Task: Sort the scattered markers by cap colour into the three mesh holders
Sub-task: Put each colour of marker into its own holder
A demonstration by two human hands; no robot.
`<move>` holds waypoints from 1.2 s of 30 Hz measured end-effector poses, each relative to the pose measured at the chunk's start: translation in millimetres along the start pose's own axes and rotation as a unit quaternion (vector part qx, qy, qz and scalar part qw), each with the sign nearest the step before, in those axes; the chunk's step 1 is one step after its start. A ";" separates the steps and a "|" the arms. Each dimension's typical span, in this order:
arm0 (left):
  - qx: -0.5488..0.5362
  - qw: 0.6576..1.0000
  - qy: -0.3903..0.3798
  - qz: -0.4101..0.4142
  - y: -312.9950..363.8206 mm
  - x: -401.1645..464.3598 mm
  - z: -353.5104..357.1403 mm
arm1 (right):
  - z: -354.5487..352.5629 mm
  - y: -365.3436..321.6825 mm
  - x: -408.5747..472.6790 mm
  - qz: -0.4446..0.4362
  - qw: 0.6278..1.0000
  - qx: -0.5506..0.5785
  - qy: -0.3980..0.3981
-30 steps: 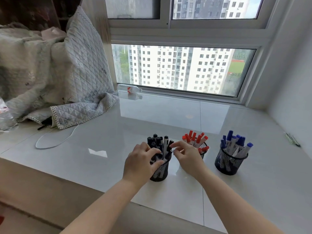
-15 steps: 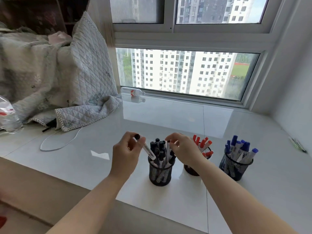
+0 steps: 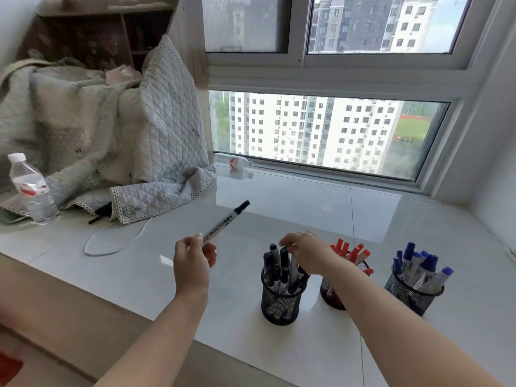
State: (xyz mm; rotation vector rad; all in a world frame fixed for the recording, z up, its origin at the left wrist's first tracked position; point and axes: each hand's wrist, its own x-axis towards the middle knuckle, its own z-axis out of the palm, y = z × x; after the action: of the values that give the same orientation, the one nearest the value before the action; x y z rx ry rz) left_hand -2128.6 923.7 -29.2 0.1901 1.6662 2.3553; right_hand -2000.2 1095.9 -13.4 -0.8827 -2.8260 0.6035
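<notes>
Your left hand [image 3: 192, 261] has lifted the black-capped marker [image 3: 225, 221] clear of the holder it was leaving half a second ago; it now pinches the white barrel's lower end between thumb and curled fingers, cap tilted up and away to the right, well above the desk [image 3: 145, 275]. Your right hand [image 3: 305, 251] still hovers over the left mesh holder [image 3: 280, 303], fingers curled down among the black caps; whether they grip one you cannot tell. That holder is a round cup of black wire mesh, packed with slim white-barrelled black markers [image 3: 276, 261]. Just right of it stands the middle mesh holder [image 3: 333, 296] with red markers [image 3: 353, 251], then the right mesh holder [image 3: 410, 296] with blue markers [image 3: 418, 263]. The desk is glossy pale tile with thin seams. Farther left lie a looped white cable [image 3: 111, 244], a clear ribbed plastic bottle [image 3: 30, 188] and a quilted grey blanket [image 3: 117, 141] with lace edging. Beyond, a white-framed window [image 3: 329, 76] shows apartment blocks.
</notes>
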 end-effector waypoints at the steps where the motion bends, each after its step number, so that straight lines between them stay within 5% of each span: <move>1: -0.016 1.000 -0.009 -0.026 -0.7 -0.2 -0.6 | 0.1 -0.2 1.0 0.004 1.000 -0.007 -0.009; 10: -0.024 0.980 -0.156 -0.120 -12.8 -7.6 5.1 | 0.4 3.8 4.5 0.010 1.000 -0.002 -0.002; 19: 0.142 0.966 -0.215 -0.037 -28.8 -16.4 14.6 | -46.3 7.7 -12.6 0.007 0.948 0.231 0.219; 24: 0.168 0.963 -0.211 -0.009 -36.0 -20.5 16.7 | -54.8 17.9 -26.2 0.090 0.820 0.466 0.321; 30: 0.211 0.960 -0.186 0.005 -40.7 -20.5 17.0 | -49.1 18.1 -35.9 0.188 0.564 0.779 0.199; 33: 0.228 0.955 -0.187 0.016 -42.9 -20.6 14.7 | -43.0 14.1 -37.7 0.166 0.513 0.833 0.121; 36: 0.256 0.948 -0.184 0.042 -43.8 -20.3 12.2 | -36.0 9.0 -39.8 0.149 0.517 0.839 0.082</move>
State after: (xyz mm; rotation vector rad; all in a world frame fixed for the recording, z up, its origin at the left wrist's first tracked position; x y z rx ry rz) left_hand -2100.5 943.0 -65.5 0.7561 2.0518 1.7392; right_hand -1954.6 1092.2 16.0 -0.6725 -0.7005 2.2871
